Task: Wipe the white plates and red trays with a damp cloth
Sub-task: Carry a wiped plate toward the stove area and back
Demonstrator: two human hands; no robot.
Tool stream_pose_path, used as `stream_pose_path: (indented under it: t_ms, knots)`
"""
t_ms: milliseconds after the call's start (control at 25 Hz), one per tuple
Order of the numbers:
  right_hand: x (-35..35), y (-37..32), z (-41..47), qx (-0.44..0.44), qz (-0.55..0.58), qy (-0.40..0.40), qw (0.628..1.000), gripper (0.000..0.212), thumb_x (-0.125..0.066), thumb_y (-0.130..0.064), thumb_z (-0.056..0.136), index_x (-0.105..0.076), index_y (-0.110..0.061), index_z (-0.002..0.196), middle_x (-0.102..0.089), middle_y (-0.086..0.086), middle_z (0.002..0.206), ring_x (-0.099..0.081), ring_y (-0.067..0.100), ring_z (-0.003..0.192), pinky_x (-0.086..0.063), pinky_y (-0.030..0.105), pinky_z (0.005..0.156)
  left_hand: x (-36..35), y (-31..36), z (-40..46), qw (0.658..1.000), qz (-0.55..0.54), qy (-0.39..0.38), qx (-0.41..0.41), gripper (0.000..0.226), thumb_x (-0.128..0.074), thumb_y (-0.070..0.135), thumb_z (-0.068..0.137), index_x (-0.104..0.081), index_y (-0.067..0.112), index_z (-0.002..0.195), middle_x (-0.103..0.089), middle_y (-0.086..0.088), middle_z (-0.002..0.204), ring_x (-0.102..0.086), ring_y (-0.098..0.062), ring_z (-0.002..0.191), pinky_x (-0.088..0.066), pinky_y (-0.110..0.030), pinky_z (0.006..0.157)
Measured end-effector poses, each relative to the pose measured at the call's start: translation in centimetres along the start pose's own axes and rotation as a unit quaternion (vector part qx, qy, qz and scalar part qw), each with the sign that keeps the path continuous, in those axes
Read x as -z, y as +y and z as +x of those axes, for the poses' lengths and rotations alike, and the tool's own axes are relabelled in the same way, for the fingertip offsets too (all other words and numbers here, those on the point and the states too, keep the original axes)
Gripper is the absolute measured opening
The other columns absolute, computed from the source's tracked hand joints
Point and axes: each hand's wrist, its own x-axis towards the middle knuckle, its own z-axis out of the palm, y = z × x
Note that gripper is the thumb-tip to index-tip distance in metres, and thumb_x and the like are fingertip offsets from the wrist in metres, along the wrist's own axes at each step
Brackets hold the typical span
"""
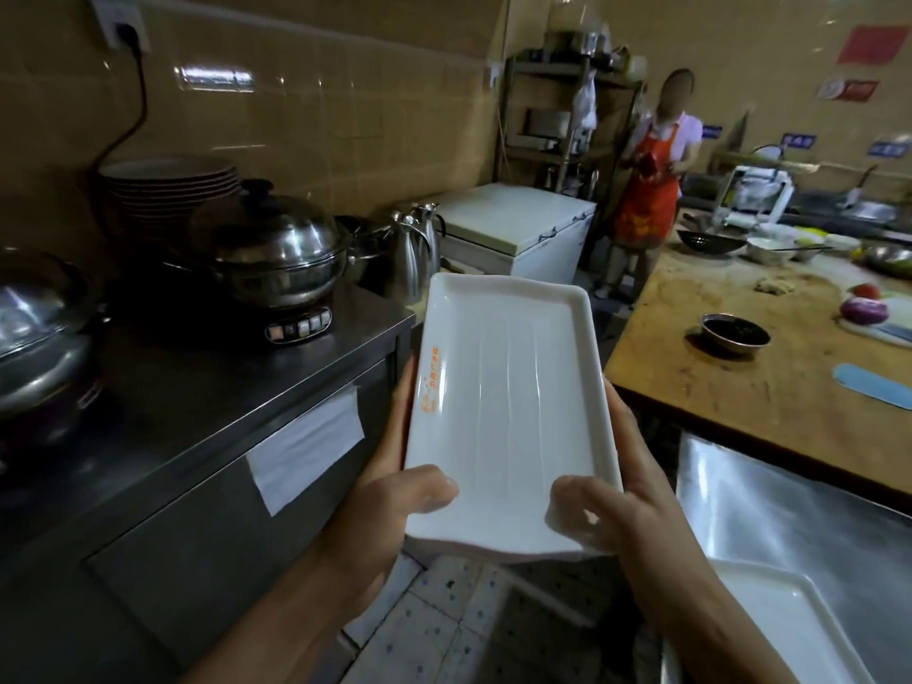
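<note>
**Ana:** Head view, and the white plate [508,402] is up in mid-air over the tiled floor, in the aisle between the steel table [212,387] and the wooden table [740,402]. Left hand [395,506] grips its near left corner, thumb curled over the rim, fingers under the edge. Right hand [617,506] grips the near right corner the same way.

**Ben:** How would you expect it to handle?

**Ana:** Rectangular, glossy, rigid, shallow ridges down the well, raised rim, orange print on the left border. Looks like melamine or glazed ceramic to me: light enough, but slick, more so once wet. I'd keep one hand pinching a long rim and wipe with the other.

**Ben:** No cloth visible?

**Ana:** None that I can see. A second white plate [789,629] lies on the shiny steel surface lower right. Behind, a domed steel pot [276,249] and stacked round plates [172,185].
</note>
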Motion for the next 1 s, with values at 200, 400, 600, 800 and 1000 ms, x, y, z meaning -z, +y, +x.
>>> stream_pose_path:
  t_ms: [200, 400, 600, 800, 1000]
  knots:
    - [-1.1, 0.5, 6.4, -0.004, -0.012, 0.039, 0.999, 0.091, -0.061, -0.013, 0.057, -0.034, -0.065, 0.127, -0.059, -0.025, 0.097, -0.065, 0.002, 0.080, -0.055, 0.023, 0.059, 3.8, 0.2, 6.7, 0.999, 0.005, -0.034, 0.011, 0.090, -0.053, 0.009, 0.062, -0.031, 0.060, 0.133, -0.063, 0.014, 0.121, -0.062, -0.014, 0.109, -0.054, -0.032, 0.085]
    - [0.4, 2.1, 13.3, 0.003, -0.020, 0.063, 0.998, 0.092, -0.060, -0.014, 0.056, -0.033, -0.063, 0.128, -0.058, -0.027, 0.096, -0.063, 0.002, 0.082, -0.054, 0.022, 0.059, 5.4, -1.3, 14.5, 0.999, 0.005, -0.050, 0.006, 0.089, -0.053, 0.008, 0.062, -0.033, 0.057, 0.133, -0.065, 0.014, 0.118, -0.064, -0.010, 0.103, -0.054, -0.020, 0.073]
    - [4.5, 3.5, 21.9, 0.006, -0.024, 0.074, 0.997, 0.090, -0.060, -0.016, 0.059, -0.030, -0.066, 0.127, -0.057, -0.033, 0.094, -0.063, 0.000, 0.084, -0.055, 0.023, 0.059, 5.7, -3.1, 24.7, 0.999, 0.008, -0.052, -0.005, 0.090, -0.054, 0.010, 0.060, -0.032, 0.052, 0.137, -0.066, 0.017, 0.114, -0.065, -0.004, 0.098, -0.051, -0.013, 0.068]
    - [9.7, 4.9, 31.6, 0.009, -0.036, 0.082, 0.996, 0.088, -0.061, -0.016, 0.060, -0.031, -0.068, 0.125, -0.058, -0.032, 0.090, -0.064, 0.001, 0.083, -0.057, 0.026, 0.059, 5.0, -4.6, 36.2, 0.998, 0.002, -0.062, -0.001, 0.090, -0.055, 0.010, 0.061, -0.032, 0.057, 0.134, -0.064, 0.017, 0.118, -0.064, -0.006, 0.101, -0.052, -0.015, 0.069]
    - [13.7, 7.8, 40.4, 0.008, -0.039, 0.100, 0.994, 0.089, -0.063, -0.016, 0.060, -0.031, -0.067, 0.125, -0.058, -0.031, 0.092, -0.064, 0.001, 0.084, -0.056, 0.024, 0.061, 5.1, -7.0, 46.3, 0.997, 0.007, -0.076, 0.008, 0.090, -0.055, 0.010, 0.064, -0.027, 0.049, 0.141, -0.065, 0.020, 0.114, -0.064, -0.005, 0.100, -0.054, -0.018, 0.072]
